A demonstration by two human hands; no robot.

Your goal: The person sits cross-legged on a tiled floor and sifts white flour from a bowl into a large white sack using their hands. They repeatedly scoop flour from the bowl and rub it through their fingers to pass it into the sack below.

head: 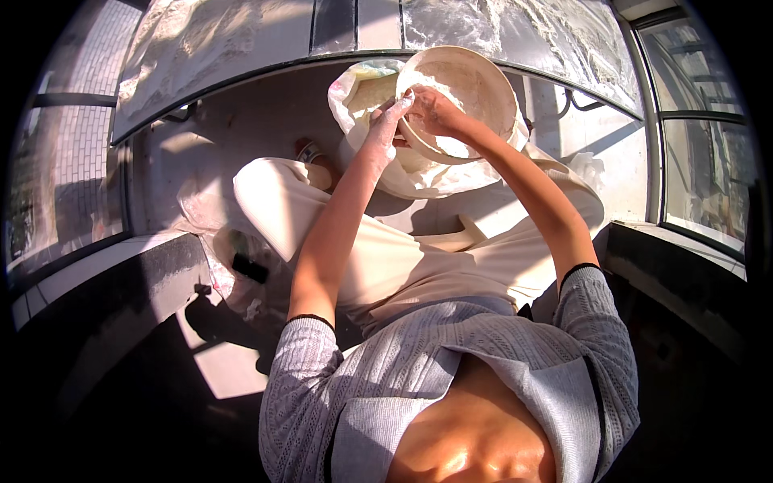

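A round, pale bowl-like container (483,78) tilts over an open plastic sack (356,78) that holds white powder. White powder (444,90) also lies inside the container. My left hand (386,121), dusted white, grips the container's left rim, with the thumb up over the edge. Just inside that rim, my right hand (432,111) is bent down with its fingers close to my left thumb. Its fingertips are partly hidden, so I cannot tell whether they pinch anything.
Beyond the sack stands a low table (266,36) with whitish, powdery sheets spread on it. A crumpled clear plastic bag (205,205) and a dark phone-like object (250,268) lie left of my legs. Windows (700,163) and low ledges (163,265) flank me on both sides.
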